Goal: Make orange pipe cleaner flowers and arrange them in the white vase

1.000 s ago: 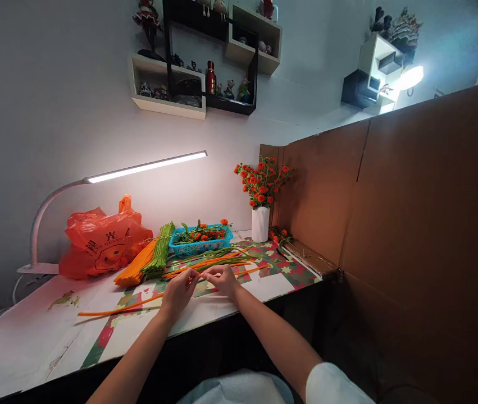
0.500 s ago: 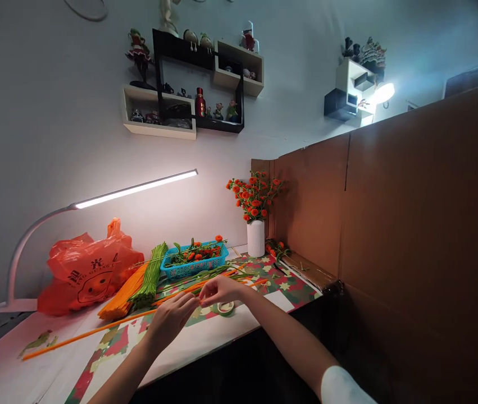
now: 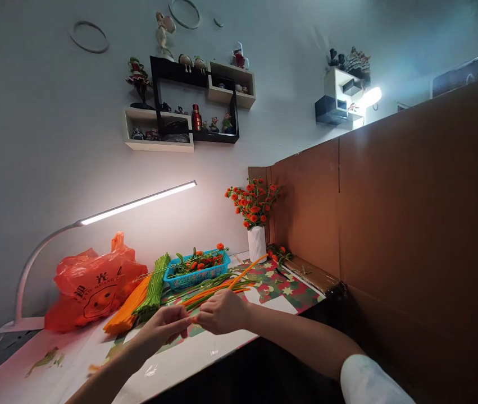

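Observation:
My right hand (image 3: 221,312) is closed around an orange pipe cleaner (image 3: 247,268) that sticks up and to the right from the fist toward the white vase. My left hand (image 3: 163,326) meets it just to the left, its fingertips pinched on the same stem. Both hands hover just above the white table (image 3: 205,353) near its front edge. A loose spread of orange and green stems (image 3: 209,287) lies on the patterned paper (image 3: 278,283) behind my hands.
A bundle of orange and green stems (image 3: 140,294) lies beside an orange plastic bag (image 3: 89,286). Behind are a blue basket (image 3: 196,270) of small flowers, a white vase (image 3: 257,242) of orange flowers, a desk lamp (image 3: 137,202), and a cardboard wall (image 3: 390,224) on the right.
My hands lifted the long orange stem off the table and swung its free end from the left up to the right. The view tilted upward.

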Tool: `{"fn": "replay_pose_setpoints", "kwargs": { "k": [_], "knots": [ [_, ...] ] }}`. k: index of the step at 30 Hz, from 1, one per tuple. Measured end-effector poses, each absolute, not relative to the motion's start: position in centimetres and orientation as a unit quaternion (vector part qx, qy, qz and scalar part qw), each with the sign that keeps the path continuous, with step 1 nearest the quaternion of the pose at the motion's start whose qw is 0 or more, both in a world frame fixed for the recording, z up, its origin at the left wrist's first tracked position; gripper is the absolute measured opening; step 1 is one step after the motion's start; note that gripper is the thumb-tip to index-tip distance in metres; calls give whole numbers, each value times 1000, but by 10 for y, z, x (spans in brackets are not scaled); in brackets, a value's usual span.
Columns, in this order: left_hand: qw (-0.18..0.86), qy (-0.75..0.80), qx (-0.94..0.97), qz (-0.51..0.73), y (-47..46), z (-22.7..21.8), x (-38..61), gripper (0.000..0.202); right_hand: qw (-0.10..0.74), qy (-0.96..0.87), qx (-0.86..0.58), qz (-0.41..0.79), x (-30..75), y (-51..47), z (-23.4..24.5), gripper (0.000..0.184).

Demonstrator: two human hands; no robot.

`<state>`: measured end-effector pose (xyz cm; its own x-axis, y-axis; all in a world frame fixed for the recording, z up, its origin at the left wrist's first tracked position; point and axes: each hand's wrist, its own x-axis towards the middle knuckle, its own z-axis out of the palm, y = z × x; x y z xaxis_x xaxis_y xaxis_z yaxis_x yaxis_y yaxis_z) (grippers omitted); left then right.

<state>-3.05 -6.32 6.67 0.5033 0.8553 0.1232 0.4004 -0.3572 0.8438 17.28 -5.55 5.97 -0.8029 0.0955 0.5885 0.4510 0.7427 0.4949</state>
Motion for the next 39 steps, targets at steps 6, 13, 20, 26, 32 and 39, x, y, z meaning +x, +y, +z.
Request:
{"fn": "replay_pose_setpoints", "kwargs": {
  "k": [6, 13, 20, 26, 32, 39],
  "knots": [
    [493, 443, 709, 241, -64, 74, -38, 52, 235, -891, -119, -369, 173, -62, 76, 26],
    [596, 484, 621, 159, -72, 55, -43, 46, 176, -913, -25, -366, 166, -69, 65, 30],
    [-12, 385, 843, 376, -79, 50, -34, 28, 233, -916, -293, -142, 169, -62, 63, 9],
    [-205, 251, 886, 332, -80, 48, -37, 26, 252, -916, -311, 16, 173, -64, 70, 9],
    [-81, 274, 920, 270, -87, 56, -36, 21, 235, -922, -286, 113, 174, -66, 71, 9],
    [-147, 204, 927, 277, -77, 46, -47, 24, 199, -854, -263, 402, 178, -50, 69, 32]
  ]
}}
